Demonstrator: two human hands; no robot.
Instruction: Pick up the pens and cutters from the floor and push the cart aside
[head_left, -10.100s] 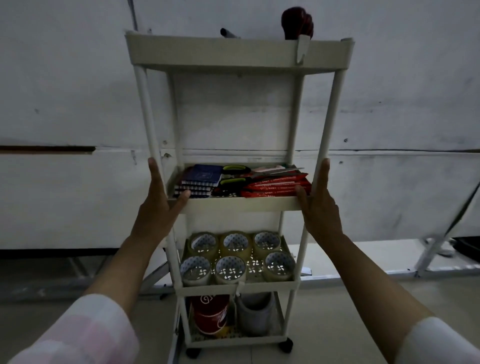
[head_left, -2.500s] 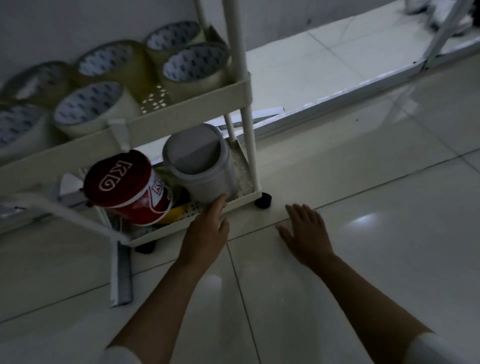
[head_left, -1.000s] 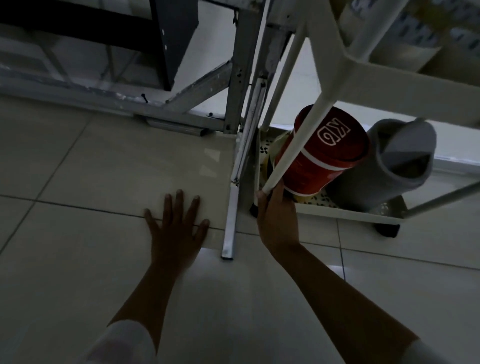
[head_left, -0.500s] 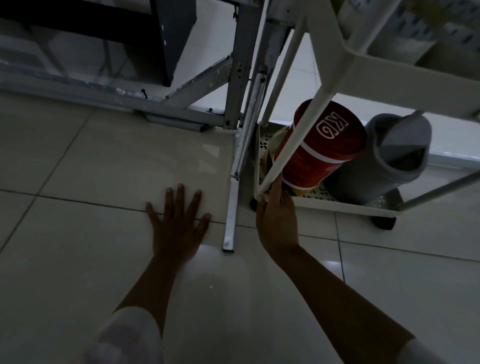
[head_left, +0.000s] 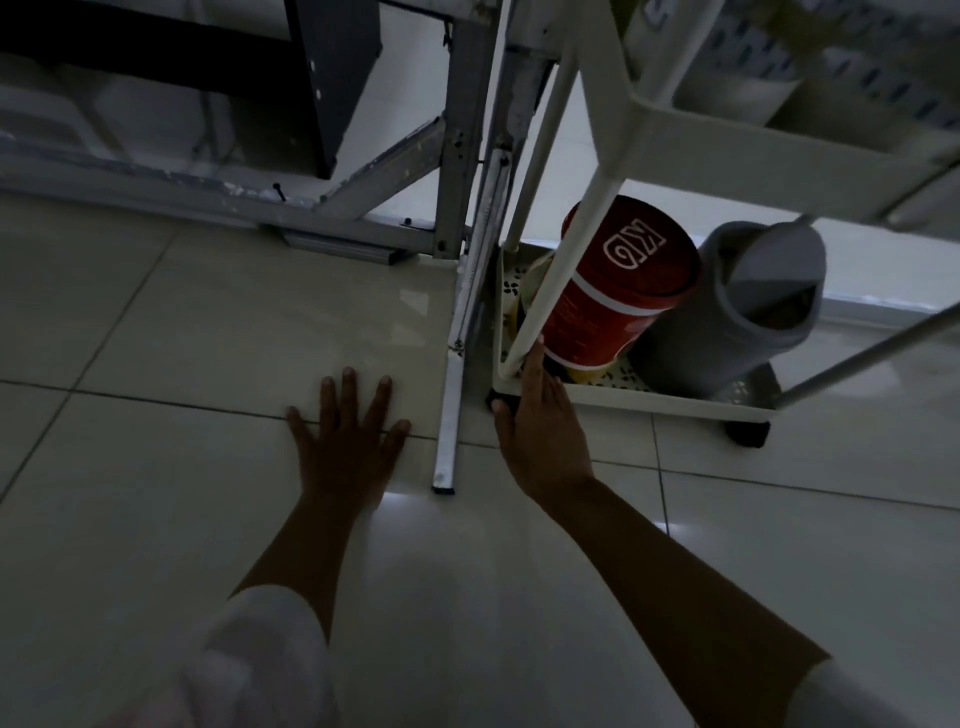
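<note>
Two bare hands are low over a glossy tiled floor, dim light. Left hand: palm down, flat on the tile, fingers spread, grasping nothing. Its pale sleeve shows at the lower edge of the view.

Just right of it, a thin white metal strip lies on the floor, running away from the camera toward a grey metal frame, whose upright and diagonal brace stand at the rear centre.

Right hand: at the near left corner of the white cart, fingers extended against the foot of the corner post, thumb by the black caster under that corner. Not clenched; cannot tell whether the fingers curl around the post or only press on it.

Cart bottom shelf, perforated: red canister marked "KG", tilted, at the left end, a yellow item partly visible under it; grey swing-lid bin touching it on the right, also leaning. Second black caster under the near right corner. Upper shelf holds tape rolls, blurred.

Pens and cutters: not in view on the visible floor.
</note>
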